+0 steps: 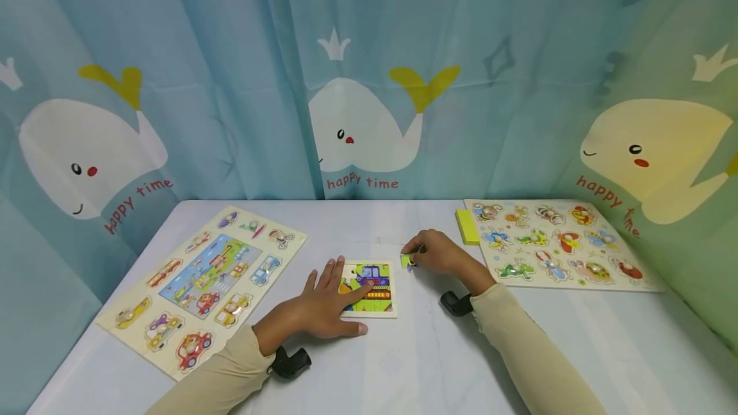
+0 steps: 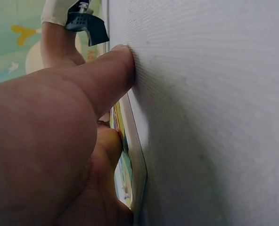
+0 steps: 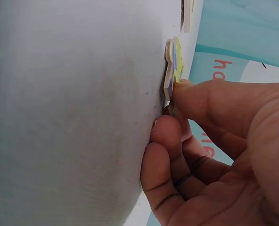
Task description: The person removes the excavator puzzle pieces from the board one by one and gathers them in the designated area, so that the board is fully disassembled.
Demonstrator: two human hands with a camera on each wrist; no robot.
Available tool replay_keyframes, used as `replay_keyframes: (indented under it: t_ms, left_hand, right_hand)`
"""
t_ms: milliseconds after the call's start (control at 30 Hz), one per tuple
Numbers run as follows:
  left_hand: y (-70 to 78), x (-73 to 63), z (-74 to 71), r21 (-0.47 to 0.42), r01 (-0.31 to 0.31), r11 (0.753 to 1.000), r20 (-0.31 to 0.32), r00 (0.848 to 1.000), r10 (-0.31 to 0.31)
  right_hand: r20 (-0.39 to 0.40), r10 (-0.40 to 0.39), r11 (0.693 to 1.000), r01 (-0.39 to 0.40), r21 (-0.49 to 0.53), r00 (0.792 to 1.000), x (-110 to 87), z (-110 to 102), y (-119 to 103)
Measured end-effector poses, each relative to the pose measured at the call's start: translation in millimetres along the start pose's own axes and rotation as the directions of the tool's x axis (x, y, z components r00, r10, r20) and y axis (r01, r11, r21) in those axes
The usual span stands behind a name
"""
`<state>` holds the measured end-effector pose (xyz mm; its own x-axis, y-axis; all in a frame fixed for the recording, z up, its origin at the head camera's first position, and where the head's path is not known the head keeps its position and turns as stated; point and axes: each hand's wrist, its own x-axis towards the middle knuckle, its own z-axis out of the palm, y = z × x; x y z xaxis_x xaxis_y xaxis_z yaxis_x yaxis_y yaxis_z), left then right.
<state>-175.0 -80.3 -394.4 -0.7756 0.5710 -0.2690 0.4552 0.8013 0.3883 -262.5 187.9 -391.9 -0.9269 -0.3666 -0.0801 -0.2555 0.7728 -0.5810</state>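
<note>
A small wooden jigsaw puzzle [image 1: 382, 305] with a vehicle picture and a pale frame lies mid-table. My left hand [image 1: 323, 306] rests over its left side, fingers spread, the index finger reaching onto the picture. In the left wrist view, the thumb [image 2: 113, 70] touches the tabletop beside the puzzle's edge. Just right of the frame, my right hand [image 1: 439, 253] pinches a green and purple puzzle piece [image 1: 406, 261]. The right wrist view shows that piece [image 3: 171, 68] tilted on edge at the thumb tip, the other fingers curled against the table.
A large vehicle peg puzzle board [image 1: 245, 300] lies on the left. An insect peg puzzle board [image 1: 539, 255] lies at the back right, a yellow block [image 1: 467, 227] by its left edge. A whale-printed curtain [image 1: 259, 114] stands behind the white table [image 1: 415, 364].
</note>
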Motion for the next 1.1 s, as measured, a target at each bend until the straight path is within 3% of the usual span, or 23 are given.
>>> replay_keyframes:
  t_ms: [233, 467, 733, 1100]
  left_hand:
    - [-0.2, 1.1, 0.0, 0.006, -0.008, 1.0, -0.003, 1.0, 0.008]
    - [-0.4, 0.8, 0.0, 0.01, -0.004, 1.0, 0.0, 1.0, 0.004]
    - [-1.1, 1.5, 1.7, 0.007, 0.0, 1.0, 0.006, 1.0, 0.0]
    - [1.8, 0.7, 0.3, 0.021, 0.055, 0.998, 0.027, 0.998, -0.056]
  right_hand:
    - [0.004, 0.001, 1.0, -0.001, -0.001, 1.0, -1.4, -2, -4]
    - [-0.075, 0.006, 1.0, -0.007, -0.021, 0.997, -2.8, -6, -5]
    - [-0.084, -0.134, 0.99, 0.137, 0.041, 0.987, -3.6, -1, -13]
    - [0.008, -0.216, 0.973, 0.215, 0.083, 0.976, 4.3, 13, -36]
